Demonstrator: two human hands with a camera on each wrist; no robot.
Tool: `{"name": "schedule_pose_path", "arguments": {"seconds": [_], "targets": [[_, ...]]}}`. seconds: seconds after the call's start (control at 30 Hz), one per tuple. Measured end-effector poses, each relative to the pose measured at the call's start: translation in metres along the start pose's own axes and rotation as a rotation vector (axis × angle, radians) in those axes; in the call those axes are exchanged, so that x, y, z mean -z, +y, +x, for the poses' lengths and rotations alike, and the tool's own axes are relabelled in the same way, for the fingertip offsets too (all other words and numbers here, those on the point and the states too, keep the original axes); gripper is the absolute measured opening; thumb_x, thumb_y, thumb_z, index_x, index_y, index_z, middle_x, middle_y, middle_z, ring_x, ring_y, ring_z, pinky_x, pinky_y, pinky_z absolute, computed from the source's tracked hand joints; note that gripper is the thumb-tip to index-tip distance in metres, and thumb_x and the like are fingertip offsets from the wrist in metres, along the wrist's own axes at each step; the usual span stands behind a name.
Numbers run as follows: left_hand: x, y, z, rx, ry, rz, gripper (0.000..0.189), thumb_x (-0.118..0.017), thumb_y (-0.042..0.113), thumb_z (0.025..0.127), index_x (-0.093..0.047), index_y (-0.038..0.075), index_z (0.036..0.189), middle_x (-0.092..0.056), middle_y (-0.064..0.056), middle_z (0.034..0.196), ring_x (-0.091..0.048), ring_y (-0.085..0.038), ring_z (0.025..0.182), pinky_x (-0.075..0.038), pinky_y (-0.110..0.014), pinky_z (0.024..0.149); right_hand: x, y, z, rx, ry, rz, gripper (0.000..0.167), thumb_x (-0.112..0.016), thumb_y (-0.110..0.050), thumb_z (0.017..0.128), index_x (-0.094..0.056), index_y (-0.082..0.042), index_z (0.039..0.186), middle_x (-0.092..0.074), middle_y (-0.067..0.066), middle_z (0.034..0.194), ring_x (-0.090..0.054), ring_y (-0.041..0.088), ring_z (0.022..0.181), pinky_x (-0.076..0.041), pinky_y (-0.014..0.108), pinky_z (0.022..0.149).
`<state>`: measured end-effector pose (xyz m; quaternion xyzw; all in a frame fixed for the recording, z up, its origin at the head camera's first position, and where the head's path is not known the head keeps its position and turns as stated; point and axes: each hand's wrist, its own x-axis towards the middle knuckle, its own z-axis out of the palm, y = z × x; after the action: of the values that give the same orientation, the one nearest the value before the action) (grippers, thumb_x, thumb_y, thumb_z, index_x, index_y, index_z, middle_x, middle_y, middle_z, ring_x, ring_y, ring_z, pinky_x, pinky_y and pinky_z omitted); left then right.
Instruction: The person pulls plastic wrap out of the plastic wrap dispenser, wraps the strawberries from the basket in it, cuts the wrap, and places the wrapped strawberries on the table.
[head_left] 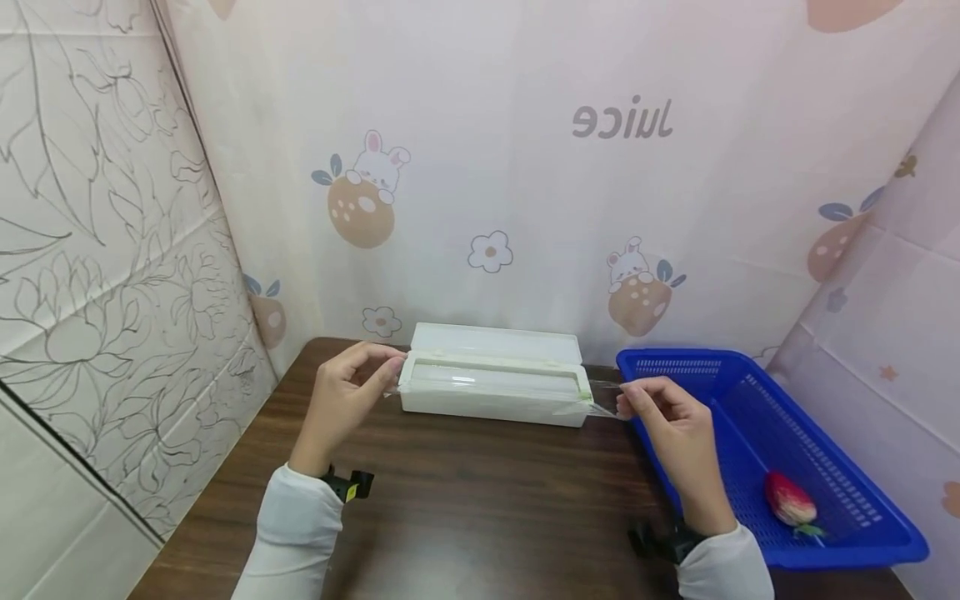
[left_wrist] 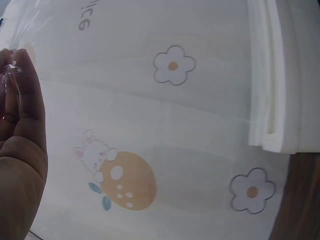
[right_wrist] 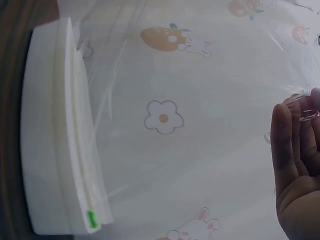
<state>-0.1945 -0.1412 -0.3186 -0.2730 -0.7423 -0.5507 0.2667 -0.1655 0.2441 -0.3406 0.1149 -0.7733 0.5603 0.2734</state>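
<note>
Clear film (head_left: 480, 382), pinched by left hand (head_left: 347, 402) and right hand (head_left: 678, 429), spans the white box (head_left: 487, 409) on the far table (head_left: 480, 500); uneven pulling may tear it.

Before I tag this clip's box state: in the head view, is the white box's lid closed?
No, the lid stands open along the back of the white box.

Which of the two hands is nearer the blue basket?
The right hand, which pinches clear film and overlaps the rim of the blue basket in the head view. The left hand is farther off, at the opposite end of the white box.
</note>
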Motion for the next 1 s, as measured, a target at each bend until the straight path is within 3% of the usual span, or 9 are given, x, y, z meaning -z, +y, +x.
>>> {"name": "schedule_pose_path", "arguments": {"seconds": [0.17, 0.3, 0.4, 0.5, 0.63, 0.8, 1.0], "targets": [[-0.002, -0.007, -0.007, 0.079, -0.047, -0.041, 0.006, -0.065, -0.007, 0.093, -0.069, -0.004, 0.096, -0.066, -0.012, 0.08, -0.058, -0.012, 0.061, -0.052, -0.024, 0.053, 0.0, 0.007, -0.007, -0.001, -0.075, 0.115, 0.011, -0.058, 0.003, 0.099, -0.065, 0.011, 0.096, -0.069, 0.006, 0.079, -0.067, 0.012, 0.068, -0.056, 0.021, 0.065], [-0.004, -0.013, -0.013, 0.118, -0.088, -0.096, 0.007, -0.065, -0.007, 0.094, -0.069, -0.001, 0.096, -0.063, -0.011, 0.075, -0.059, -0.014, 0.06, -0.054, -0.026, 0.054, 0.0, 0.011, -0.011, -0.03, -0.081, 0.158, 0.012, -0.056, 0.004, 0.099, -0.064, 0.011, 0.093, -0.068, 0.007, 0.076, -0.066, 0.013, 0.065, -0.056, 0.023, 0.061], [-0.005, -0.016, -0.014, 0.135, -0.087, -0.125, 0.008, -0.064, -0.007, 0.094, -0.069, -0.001, 0.097, -0.064, -0.013, 0.076, -0.061, -0.014, 0.062, -0.055, -0.026, 0.057, 0.001, 0.011, -0.012, -0.051, -0.088, 0.133, 0.015, -0.055, 0.002, 0.101, -0.062, 0.011, 0.091, -0.067, 0.008, 0.076, -0.066, 0.014, 0.065, -0.057, 0.024, 0.062], [-0.005, -0.03, -0.017, 0.159, -0.092, -0.155, 0.008, -0.064, -0.004, 0.095, -0.069, 0.0, 0.1, -0.066, -0.016, 0.079, -0.064, -0.015, 0.066, -0.057, -0.027, 0.062, 0.005, 0.01, -0.012, -0.062, -0.116, 0.081, 0.017, -0.055, -0.001, 0.102, -0.062, 0.009, 0.091, -0.067, 0.008, 0.077, -0.066, 0.015, 0.067, -0.056, 0.023, 0.066], [-0.003, -0.048, -0.023, 0.192, -0.119, -0.18, 0.009, -0.065, 0.003, 0.097, -0.071, 0.005, 0.104, -0.069, -0.011, 0.083, -0.068, -0.018, 0.073, -0.06, -0.032, 0.068, 0.01, 0.012, -0.015, -0.082, -0.166, 0.007, 0.014, -0.057, -0.005, 0.102, -0.064, 0.003, 0.092, -0.067, 0.008, 0.078, -0.065, 0.015, 0.072, -0.053, 0.022, 0.07], [-0.001, -0.05, -0.032, 0.221, -0.173, -0.186, 0.009, -0.066, 0.007, 0.097, -0.071, 0.005, 0.104, -0.068, -0.006, 0.08, -0.068, -0.021, 0.071, -0.06, -0.035, 0.065, 0.014, 0.019, -0.021, -0.084, -0.242, -0.057, 0.01, -0.061, -0.006, 0.1, -0.066, 0.001, 0.095, -0.068, 0.007, 0.08, -0.066, 0.015, 0.075, -0.054, 0.023, 0.069], [-0.001, -0.054, -0.046, 0.244, -0.285, -0.151, 0.007, -0.067, 0.012, 0.097, -0.072, 0.01, 0.102, -0.069, -0.004, 0.075, -0.067, -0.024, 0.065, -0.058, -0.036, 0.057, 0.017, 0.029, -0.029, -0.034, -0.397, -0.033, 0.009, -0.06, -0.001, 0.099, -0.066, -0.007, 0.095, -0.067, 0.003, 0.078, -0.064, 0.015, 0.069, -0.051, 0.027, 0.057]]}}
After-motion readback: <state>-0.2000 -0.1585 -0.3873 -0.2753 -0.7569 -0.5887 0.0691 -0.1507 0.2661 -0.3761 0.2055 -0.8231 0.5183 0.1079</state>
